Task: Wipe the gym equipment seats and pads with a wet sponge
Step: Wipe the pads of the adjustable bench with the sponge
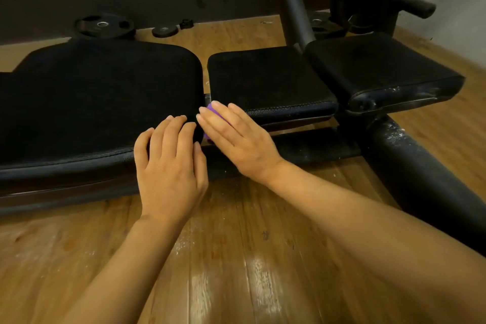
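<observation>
R hand [236, 137] pressed flat, fingers straight, on purple sponge [210, 108] in gap btwn long pad [100, 92] and seat [268, 79]. L hand [171, 163] just beside, fingers relaxed on pad's corner, grasping nothing.

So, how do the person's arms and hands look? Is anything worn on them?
Both forearms are bare up to the frame edge, with no sleeves in view. The left hand and right hand wear no gloves, rings, watch or bands that can be seen. The nails look short and plain.

Two bare forearms, no visible sleeves
</observation>
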Tool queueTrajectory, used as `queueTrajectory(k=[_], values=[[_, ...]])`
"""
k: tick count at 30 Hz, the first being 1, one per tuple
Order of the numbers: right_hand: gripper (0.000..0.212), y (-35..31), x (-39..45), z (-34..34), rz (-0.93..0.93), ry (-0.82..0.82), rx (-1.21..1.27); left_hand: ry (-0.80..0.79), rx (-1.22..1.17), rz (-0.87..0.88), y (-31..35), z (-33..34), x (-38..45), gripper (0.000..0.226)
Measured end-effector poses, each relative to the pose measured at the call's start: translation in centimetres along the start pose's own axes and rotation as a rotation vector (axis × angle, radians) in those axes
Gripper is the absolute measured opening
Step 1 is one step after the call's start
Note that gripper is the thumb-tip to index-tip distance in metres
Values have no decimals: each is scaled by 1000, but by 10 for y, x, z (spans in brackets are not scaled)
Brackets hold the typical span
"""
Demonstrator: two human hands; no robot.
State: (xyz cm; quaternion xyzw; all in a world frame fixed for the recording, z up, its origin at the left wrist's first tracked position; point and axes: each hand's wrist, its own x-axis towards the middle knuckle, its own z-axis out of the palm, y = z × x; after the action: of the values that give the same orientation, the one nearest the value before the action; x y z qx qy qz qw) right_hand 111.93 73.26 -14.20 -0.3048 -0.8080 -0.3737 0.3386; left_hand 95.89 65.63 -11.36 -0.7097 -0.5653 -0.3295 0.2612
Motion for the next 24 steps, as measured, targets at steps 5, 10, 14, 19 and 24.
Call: queueTrajectory(k=[5, 10, 14, 19, 24], values=[[57, 54, -42, -20, 75, 19, 6, -30, 6, -36, 7, -2, 2, 33], [55, 101, -85, -41, 200, -22, -30, -66, 3, 2, 26, 4, 9, 35], [48, 111, -88, -52, 430, -41, 84, -89, -75, 70, 47, 12, 16, 38], [46, 115, -80, -64, 564, -78, 294, -134, -130, 150, 78, 24, 30, 41], [42, 117, -78, -70, 553, -56, 338, -208, -197, 179, 106, 36, 48, 42]])
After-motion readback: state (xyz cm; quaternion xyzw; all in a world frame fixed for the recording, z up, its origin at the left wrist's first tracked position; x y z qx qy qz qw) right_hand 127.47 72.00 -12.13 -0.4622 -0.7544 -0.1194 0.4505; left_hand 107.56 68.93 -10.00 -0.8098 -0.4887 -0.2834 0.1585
